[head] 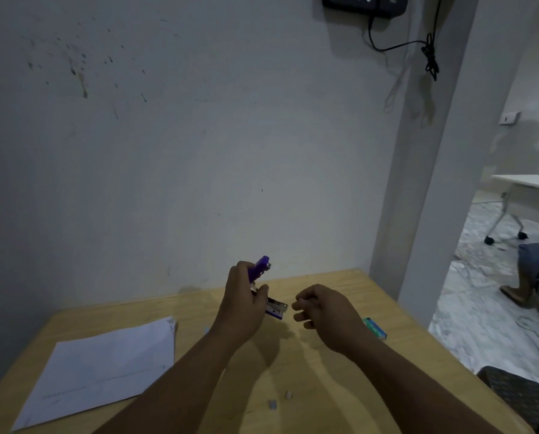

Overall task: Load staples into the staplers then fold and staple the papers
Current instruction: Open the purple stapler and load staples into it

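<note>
My left hand (244, 303) holds a purple stapler (260, 267) above the wooden table (324, 386); the stapler's lid is swung up and its metal tray (276, 308) points right. Just right of the tray, my right hand (323, 310) hovers with fingertips pinched together; whether a staple strip is between them is too small to tell. A green staple box (375, 327) lies on the table behind my right hand. A stack of white papers (105, 371) lies flat at the left. Two small staple pieces (280, 399) lie near the front.
A grey wall stands right behind the table. A dark chair edge (522, 396) shows at the lower right. Past a pillar on the right are a white wheeled table (525, 183) and a person's leg and foot (525, 289) on the floor.
</note>
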